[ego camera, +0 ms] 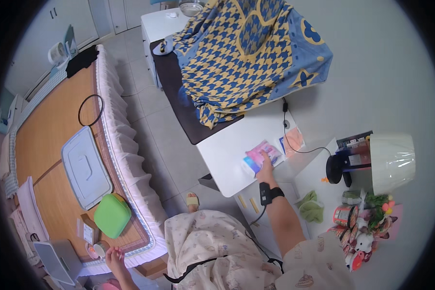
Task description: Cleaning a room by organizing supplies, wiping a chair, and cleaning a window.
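At the near end of the white desk (pixel 221 165), my right hand (pixel 266 169) grips a pink soft plastic packet (pixel 258 153) with a blue-and-white end. The thumb lies over its top; the fingers beneath are hidden. A flat packet with an orange-pink front (pixel 293 140) lies just beyond it, beside a black cable. My left hand (pixel 115 258) hangs near the bed's edge, fingers loosely curled and apart, with nothing seen in it. Close to it on the bed mat are a small round container (pixel 100 249) and a green zip case (pixel 112 216).
A blue-and-yellow patterned cloth (pixel 239 65) drapes over the desk's far part. To the right, a side surface bears a lamp with a pale shade (pixel 391 163), a green cloth (pixel 311 208) and instant-noodle cups (pixel 344 216). A plastic box lid (pixel 87 166) and black ring (pixel 90 110) lie on the bed.
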Tool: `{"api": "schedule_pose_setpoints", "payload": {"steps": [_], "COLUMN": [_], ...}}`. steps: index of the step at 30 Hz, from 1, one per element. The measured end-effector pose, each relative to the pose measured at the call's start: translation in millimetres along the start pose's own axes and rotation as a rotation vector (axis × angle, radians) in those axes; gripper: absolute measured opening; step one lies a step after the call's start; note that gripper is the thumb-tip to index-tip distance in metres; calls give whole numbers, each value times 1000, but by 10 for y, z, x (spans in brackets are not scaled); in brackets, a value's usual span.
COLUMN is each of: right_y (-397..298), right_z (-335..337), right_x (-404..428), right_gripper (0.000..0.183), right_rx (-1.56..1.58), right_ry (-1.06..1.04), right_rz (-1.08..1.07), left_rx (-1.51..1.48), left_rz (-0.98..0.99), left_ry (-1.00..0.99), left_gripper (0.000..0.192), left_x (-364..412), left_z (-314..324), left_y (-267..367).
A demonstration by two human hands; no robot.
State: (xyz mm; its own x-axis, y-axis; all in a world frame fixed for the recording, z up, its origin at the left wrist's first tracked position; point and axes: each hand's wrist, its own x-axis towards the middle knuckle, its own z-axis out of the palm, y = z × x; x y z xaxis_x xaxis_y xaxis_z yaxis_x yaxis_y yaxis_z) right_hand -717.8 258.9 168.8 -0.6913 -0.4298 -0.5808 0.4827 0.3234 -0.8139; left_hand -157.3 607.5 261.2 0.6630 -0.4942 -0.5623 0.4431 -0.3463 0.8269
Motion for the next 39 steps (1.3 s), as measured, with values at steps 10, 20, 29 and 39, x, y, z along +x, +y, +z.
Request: {"api": "schedule_pose_setpoints", "payload": {"steps": [10,20,29,39], "right_y": [-155,-489,-115,-103], "right_z": [-68,249,-249,38], "right_x": [260,-311,608,109], "right_gripper": [50,41,56,58], "right_rx": [99,-1942,-2009,-1842], "right_ry": [17,-254,125,393], "right_rz": [-138,-975,-1020,-610], "left_rx": [94,149,134,21], "left_rz": [-11,59,80,27], "left_ry": [-78,-136,-50,-25], "left_gripper": [11,9,13,18], "left_x": [119,116,15,-114], "left_z": [213,815,469,140], "left_y": [439,910,1114,864]}}
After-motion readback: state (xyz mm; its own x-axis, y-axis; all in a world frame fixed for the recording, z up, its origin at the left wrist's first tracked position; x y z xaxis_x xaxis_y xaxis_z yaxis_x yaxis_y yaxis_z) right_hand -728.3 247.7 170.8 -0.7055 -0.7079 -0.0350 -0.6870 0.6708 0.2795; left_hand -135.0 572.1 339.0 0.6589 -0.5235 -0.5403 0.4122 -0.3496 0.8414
